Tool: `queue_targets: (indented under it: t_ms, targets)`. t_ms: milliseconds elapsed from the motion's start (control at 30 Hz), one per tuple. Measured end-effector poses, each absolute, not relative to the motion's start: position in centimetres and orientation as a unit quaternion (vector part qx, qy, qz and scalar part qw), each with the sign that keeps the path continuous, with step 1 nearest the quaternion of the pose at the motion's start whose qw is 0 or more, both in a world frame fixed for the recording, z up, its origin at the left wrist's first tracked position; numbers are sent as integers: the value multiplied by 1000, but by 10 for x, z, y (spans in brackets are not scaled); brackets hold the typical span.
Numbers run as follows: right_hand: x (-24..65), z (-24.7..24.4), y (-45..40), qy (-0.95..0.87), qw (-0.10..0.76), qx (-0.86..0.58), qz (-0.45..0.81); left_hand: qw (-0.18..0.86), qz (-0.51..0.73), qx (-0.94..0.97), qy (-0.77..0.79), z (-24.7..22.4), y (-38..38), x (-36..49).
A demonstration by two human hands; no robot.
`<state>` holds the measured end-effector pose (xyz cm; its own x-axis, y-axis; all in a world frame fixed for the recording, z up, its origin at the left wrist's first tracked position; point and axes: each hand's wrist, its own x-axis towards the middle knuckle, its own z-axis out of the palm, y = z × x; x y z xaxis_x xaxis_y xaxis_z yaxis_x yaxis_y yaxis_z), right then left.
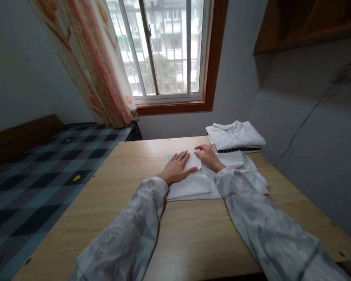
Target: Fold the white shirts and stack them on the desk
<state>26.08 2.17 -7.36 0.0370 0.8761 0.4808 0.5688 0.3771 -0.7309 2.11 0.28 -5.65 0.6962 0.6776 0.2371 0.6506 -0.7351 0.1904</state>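
A white garment (190, 189), probably a shirt, lies partly folded on the wooden table, with its left part turned inward in layers. My left hand (177, 167) rests flat on the folded layer, its fingers stretched out and its thumb pointing right. Just to the right, my right hand (207, 157) has bent fingers that pinch the cloth near the far edge of the fold. More of the white cloth spreads loosely to the right, beyond my right wrist. Both forearms wear grey patterned sleeves.
A stack of folded clothes (236, 134), a white shirt on top, sits at the table's (123, 187) far right corner. To the left is a bed with a checked cover (55, 175). A window (169, 50) with a curtain (96, 58) is ahead; a wooden shelf (310, 23) hangs upper right.
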Motion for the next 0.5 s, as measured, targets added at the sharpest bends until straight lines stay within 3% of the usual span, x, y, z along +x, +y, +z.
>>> queue_targets:
  t_ms: [133, 300, 500]
  targets:
    - [263, -56, -13, -679, 451, -568, 111, 25, 168, 902, 396, -47, -11, -15]
    - [264, -62, -50, -641, 359, -638, 232, 1, 248, 789, 562, -44, -29, -52]
    - [251, -75, -52, -593, 452, -529, 405, 136, 225, 747, 610, -40, -38, -55]
